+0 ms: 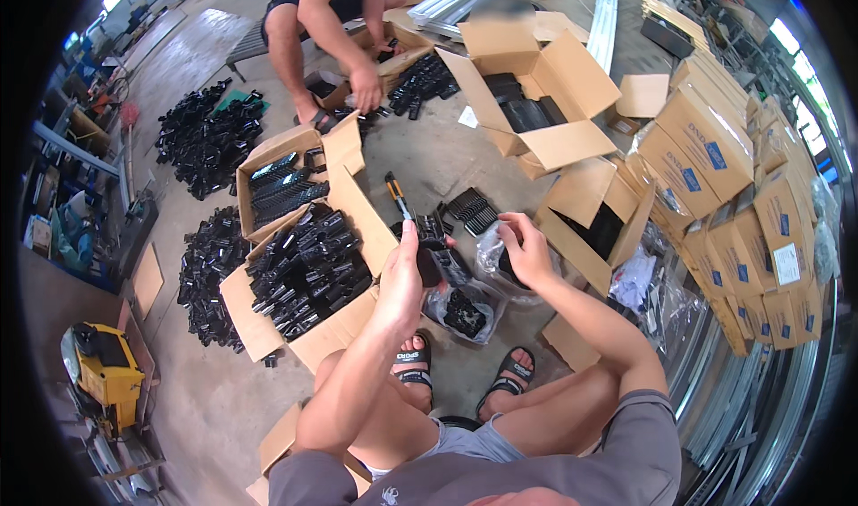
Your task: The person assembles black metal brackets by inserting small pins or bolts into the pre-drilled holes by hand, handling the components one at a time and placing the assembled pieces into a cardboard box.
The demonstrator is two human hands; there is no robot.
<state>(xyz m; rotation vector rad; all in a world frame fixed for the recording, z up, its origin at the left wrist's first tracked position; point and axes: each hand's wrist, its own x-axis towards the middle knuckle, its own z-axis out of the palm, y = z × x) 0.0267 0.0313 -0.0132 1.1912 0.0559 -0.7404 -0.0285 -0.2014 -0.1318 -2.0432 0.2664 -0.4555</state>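
My left hand (pixel 407 274) is raised in front of me, thumb pointing up, closed on a black plastic piece whose far side is partly hidden by the hand. Just beyond its thumb is an orange-and-black utility knife (pixel 396 193); whether it touches the hand cannot be told. My right hand (pixel 529 254) grips a clear plastic bag (pixel 490 254), with something dark behind its fingers. Below and between the hands, another clear bag (pixel 465 314) holds small black pieces. A neat row of black parts (pixel 474 209) lies on the floor beyond the hands.
At left stand an open carton (pixel 308 269) heaped with black parts and a second carton (pixel 284 189) with rows of them; loose piles (pixel 210 135) lie beyond. Open cartons (pixel 594 224) and stacked sealed boxes (pixel 697 162) are at right. Another person (pixel 335 32) handles black parts ahead.
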